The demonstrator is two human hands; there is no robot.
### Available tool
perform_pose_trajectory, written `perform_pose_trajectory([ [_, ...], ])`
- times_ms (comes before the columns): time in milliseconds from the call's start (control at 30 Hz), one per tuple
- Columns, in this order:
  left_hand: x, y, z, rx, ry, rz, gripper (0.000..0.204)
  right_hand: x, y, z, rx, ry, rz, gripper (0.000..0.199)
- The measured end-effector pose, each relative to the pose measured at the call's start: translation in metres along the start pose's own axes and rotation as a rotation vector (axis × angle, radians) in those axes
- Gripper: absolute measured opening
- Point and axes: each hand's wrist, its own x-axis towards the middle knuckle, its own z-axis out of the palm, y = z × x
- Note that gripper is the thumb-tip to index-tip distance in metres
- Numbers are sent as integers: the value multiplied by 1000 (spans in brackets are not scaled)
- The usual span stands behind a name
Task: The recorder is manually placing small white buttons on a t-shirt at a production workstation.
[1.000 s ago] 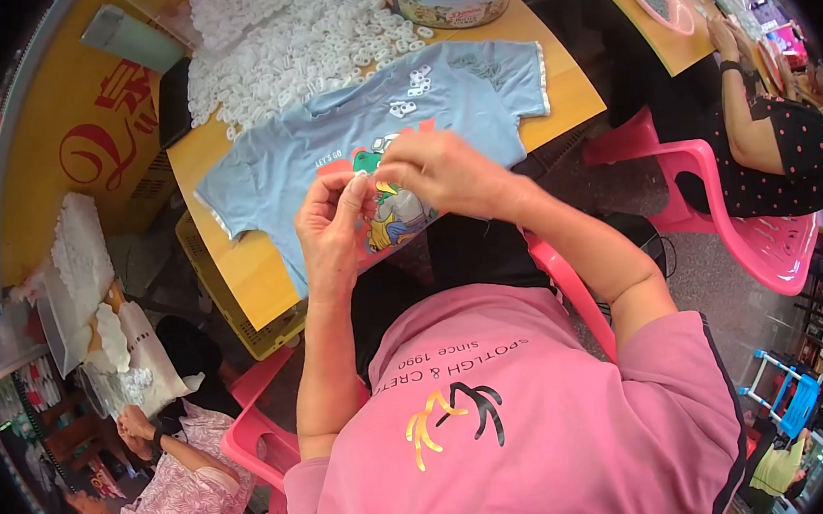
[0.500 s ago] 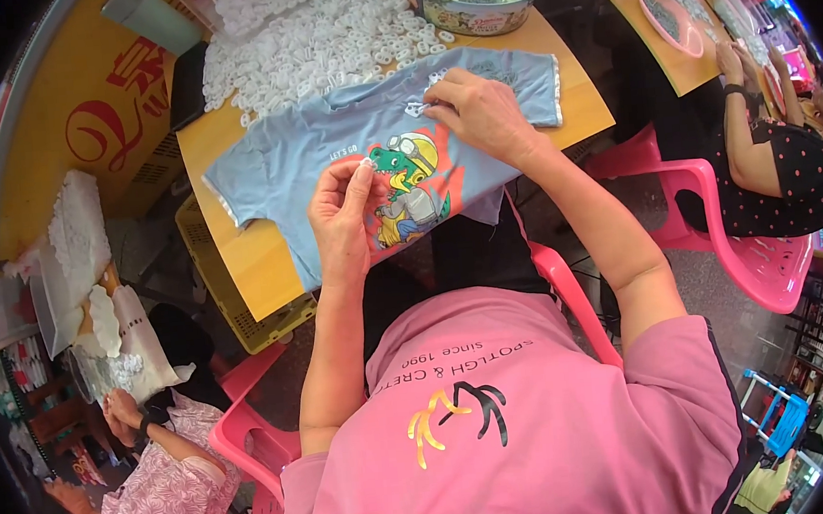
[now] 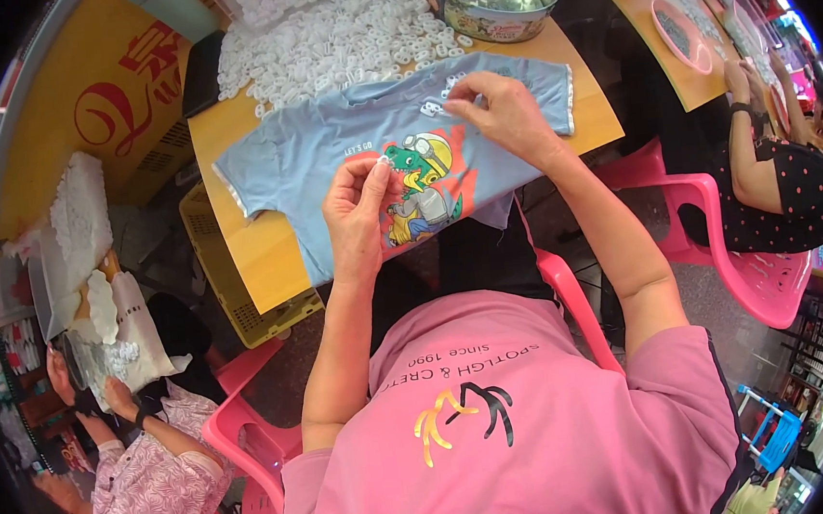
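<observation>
A light blue child's T-shirt (image 3: 297, 150) with a green cartoon dinosaur print lies spread across the table in front of me. Over its left half, my left hand (image 3: 355, 213) pinches a small white plastic piece (image 3: 384, 161) between thumb and forefinger. Further right, my right hand (image 3: 507, 119) is bent in a pinch at the shirt's upper part. A few small white plastic pieces with holes (image 3: 432, 107) lie on the cloth by its fingertips. Whether those fingers hold anything is too small to make out.
Beyond the shirt a large heap of white plastic pieces (image 3: 337, 45) covers the wooden table (image 3: 271, 253). A round metal tin (image 3: 495, 23) stands at its far right. Pink chairs (image 3: 751, 269) are on both sides, with co-workers seated left and right.
My right hand has lifted slightly off the white pieces on the shirt, uncovering more of them. My left hand keeps its pinch. At the left, a co-worker's hands have moved apart.
</observation>
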Motion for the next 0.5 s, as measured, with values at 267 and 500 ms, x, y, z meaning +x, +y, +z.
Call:
perform_pose_trajectory([
  [267,-5,-6,-2,82,-17,82,12,60,-18,17,-55,11,-40,26],
  [500,-6,-7,-3,42,-48,101,10,81,-18,36,-126,-128,-55,26],
])
